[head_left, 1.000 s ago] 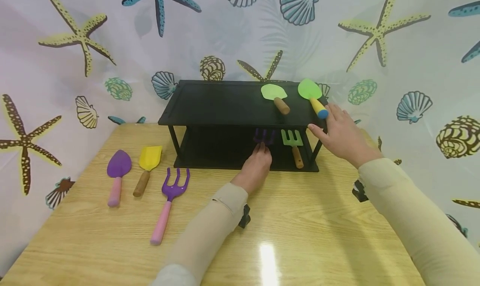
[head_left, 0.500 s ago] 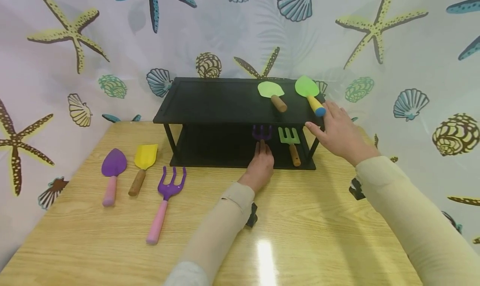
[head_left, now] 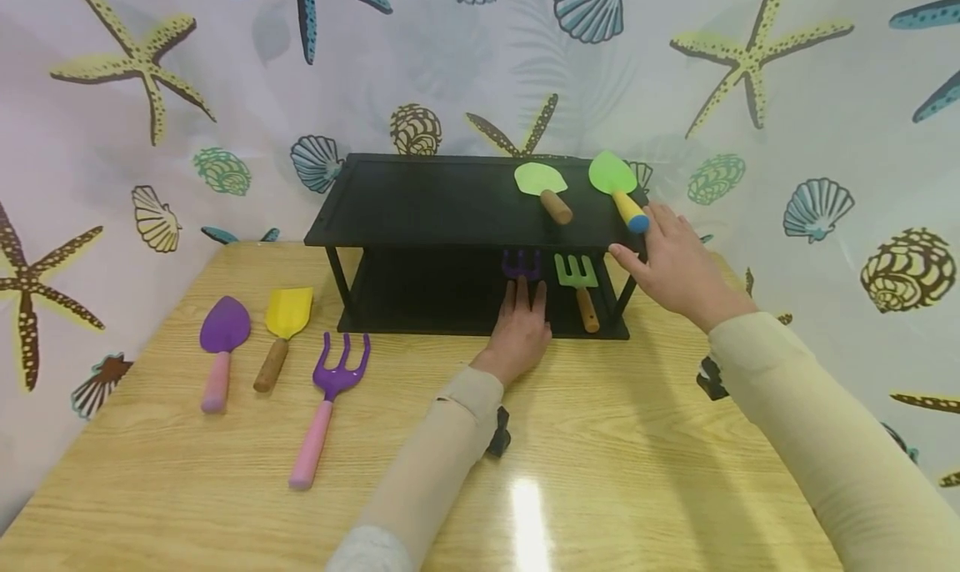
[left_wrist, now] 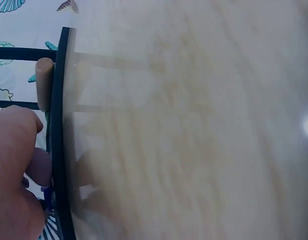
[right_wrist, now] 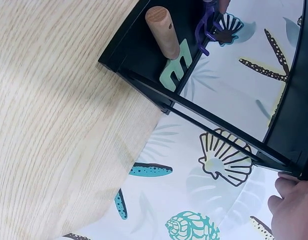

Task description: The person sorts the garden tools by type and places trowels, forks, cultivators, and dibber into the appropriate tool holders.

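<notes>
Lying on the lower tier (head_left: 427,293) of the black rack (head_left: 427,243), the purple fork (head_left: 513,273) is partly covered by the left hand (head_left: 519,330), its fingers extended and spread. A green fork (head_left: 577,278) is placed just to the right. The rack's right end is touched by the right hand (head_left: 681,272), fingers straight. Two green trowels are borne on the upper tier (head_left: 427,197); a purple trowel (head_left: 224,330), yellow scoop (head_left: 288,312) and pink-handled fork (head_left: 322,418) are laid leftward on the counter (head_left: 615,472).
</notes>
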Tool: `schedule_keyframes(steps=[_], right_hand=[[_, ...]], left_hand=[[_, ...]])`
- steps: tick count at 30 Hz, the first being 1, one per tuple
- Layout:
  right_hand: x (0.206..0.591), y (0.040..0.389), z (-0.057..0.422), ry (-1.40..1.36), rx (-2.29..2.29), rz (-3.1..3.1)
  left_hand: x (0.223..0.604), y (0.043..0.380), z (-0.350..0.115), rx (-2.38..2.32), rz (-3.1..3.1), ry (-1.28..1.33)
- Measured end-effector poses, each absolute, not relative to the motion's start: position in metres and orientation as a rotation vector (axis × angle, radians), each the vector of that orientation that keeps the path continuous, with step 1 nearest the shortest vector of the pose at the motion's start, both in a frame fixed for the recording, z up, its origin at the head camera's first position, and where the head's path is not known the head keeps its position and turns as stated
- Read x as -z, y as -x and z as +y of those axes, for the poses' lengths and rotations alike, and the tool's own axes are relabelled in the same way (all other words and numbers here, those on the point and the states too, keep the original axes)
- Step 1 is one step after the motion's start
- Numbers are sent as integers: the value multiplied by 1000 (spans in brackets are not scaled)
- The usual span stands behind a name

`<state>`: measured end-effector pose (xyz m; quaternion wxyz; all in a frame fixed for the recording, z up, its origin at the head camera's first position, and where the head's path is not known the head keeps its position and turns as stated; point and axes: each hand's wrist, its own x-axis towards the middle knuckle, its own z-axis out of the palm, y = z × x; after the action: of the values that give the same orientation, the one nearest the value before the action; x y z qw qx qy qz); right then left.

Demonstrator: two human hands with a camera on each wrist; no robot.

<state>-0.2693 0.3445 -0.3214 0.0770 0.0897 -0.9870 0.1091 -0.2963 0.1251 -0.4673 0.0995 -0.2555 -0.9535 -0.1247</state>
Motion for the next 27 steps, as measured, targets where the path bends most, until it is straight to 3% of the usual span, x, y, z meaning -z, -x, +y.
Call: schedule_keyframes(steps=[27], right_hand=[[322, 269, 342, -299, -315, -2966]], left_hand=[[426, 256, 44, 397, -2736, 968]])
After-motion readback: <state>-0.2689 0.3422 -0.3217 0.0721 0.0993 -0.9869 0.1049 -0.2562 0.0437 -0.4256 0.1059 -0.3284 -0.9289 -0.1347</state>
